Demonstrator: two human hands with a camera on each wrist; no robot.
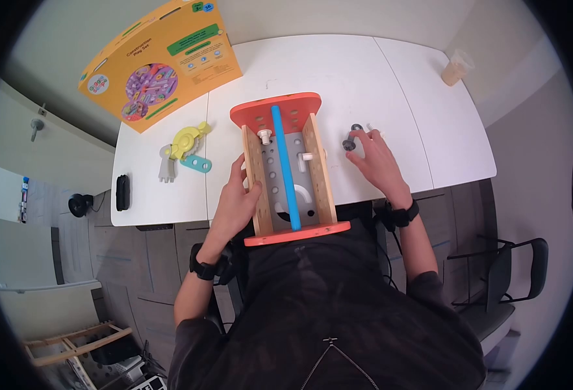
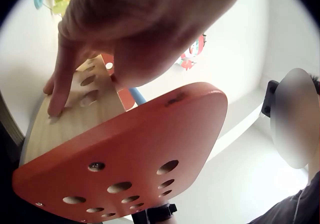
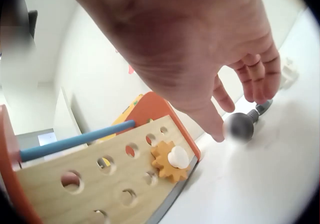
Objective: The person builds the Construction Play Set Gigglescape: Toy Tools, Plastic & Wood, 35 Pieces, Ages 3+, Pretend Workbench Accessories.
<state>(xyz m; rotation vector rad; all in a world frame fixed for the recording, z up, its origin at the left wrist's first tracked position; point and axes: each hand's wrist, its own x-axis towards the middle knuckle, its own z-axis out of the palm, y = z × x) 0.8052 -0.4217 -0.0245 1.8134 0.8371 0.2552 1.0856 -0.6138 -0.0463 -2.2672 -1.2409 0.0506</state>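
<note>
A toy toolbox (image 1: 319, 175) with wooden sides, red ends and a blue handle bar (image 1: 285, 169) lies in front of the body. My left hand (image 1: 236, 203) grips its left wooden side, thumb at the top edge and fingers (image 2: 61, 91) against the outer face. Over the table to the right, my right hand (image 1: 381, 162) hovers with loosely bent fingers beside dark grey bolts (image 1: 349, 145). Its thumb tip is right at a dark rounded bolt head (image 3: 240, 127). On the toolbox's right side sits an orange gear (image 3: 161, 160) with a white knob (image 3: 178, 157).
A yellow toy piece (image 1: 186, 142), a grey claw-shaped piece (image 1: 166, 166) and a teal strip (image 1: 196, 163) lie left. Behind them stands an orange box (image 1: 202, 78). A black case (image 1: 123, 192) lies near the left edge, a plastic cup (image 1: 457, 69) at the far right.
</note>
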